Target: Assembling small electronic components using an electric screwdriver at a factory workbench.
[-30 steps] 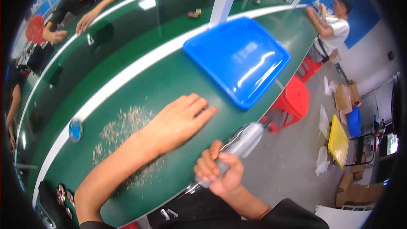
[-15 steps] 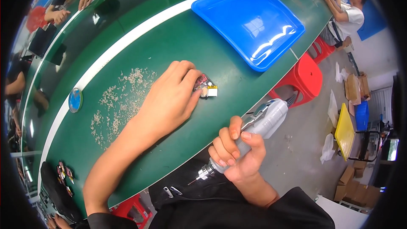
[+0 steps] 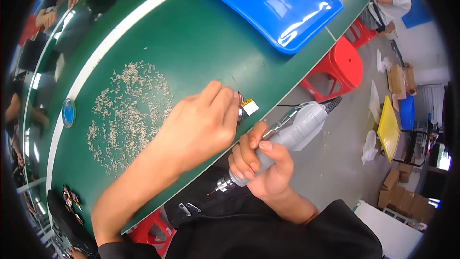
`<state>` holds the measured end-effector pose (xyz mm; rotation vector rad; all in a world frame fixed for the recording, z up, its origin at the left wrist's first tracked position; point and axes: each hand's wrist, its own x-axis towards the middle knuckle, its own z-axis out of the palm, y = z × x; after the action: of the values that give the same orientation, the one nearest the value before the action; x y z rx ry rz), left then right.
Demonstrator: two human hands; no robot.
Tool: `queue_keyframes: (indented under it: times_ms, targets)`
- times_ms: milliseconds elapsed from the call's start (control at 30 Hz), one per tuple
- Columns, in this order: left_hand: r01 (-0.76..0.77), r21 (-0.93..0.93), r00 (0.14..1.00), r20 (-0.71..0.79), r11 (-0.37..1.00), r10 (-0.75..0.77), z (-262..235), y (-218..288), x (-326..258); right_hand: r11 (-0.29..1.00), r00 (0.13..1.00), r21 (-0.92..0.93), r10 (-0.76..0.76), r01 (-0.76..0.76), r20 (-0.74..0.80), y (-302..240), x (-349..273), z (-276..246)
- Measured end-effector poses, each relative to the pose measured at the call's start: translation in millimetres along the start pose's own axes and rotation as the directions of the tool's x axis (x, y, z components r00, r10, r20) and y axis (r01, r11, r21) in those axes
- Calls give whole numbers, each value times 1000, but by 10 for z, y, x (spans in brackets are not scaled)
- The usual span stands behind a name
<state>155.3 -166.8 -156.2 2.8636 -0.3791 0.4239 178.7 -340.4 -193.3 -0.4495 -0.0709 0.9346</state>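
My left hand (image 3: 199,127) lies on the green table (image 3: 191,43) near its front edge, fingers closed around a small part (image 3: 247,106) with a white-and-yellow tip and thin wires; most of the part is hidden under the fingers. My right hand (image 3: 261,163) is just off the table edge, gripping a grey pen-shaped rotary tool (image 3: 287,136). The tool's metal tip (image 3: 221,184) points down toward my lap and its cable end points up to the right.
A patch of small pale shavings (image 3: 127,110) lies left of my left hand. A blue tray (image 3: 273,2) sits at the far right of the table. Red stools (image 3: 342,62) stand beside the table. Other people work at the far side and far right.
My left hand has drawn the small part closer to the table's front edge. My right hand with the tool has come up nearer to it. The view has tilted down.
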Motion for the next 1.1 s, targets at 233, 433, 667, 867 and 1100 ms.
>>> queue_keyframes:
  times_ms: [233, 433, 667, 867, 1100]
  targets:
    - [-82, 29, 993, -79, 996, 84, 48, 123, -96, 997, 995, -64, -45, 39, -91, 81, -12, 1]
    - [-105, 57, 990, -86, 993, 110, 58, 166, -114, 997, 995, -62, -60, 55, -80, 128, -29, -31]
    - [-59, -22, 994, -96, 998, 57, 95, 160, -136, 993, 993, -41, -113, 111, -24, 120, -29, -28]
    - [-61, -41, 996, -73, 997, 58, 56, 147, -195, 963, 967, -242, -54, 117, 250, -624, 174, 167]
    - [-13, -128, 999, -53, 992, 7, 97, 160, -260, 819, 908, -481, -109, 312, 404, -1102, 555, 314]
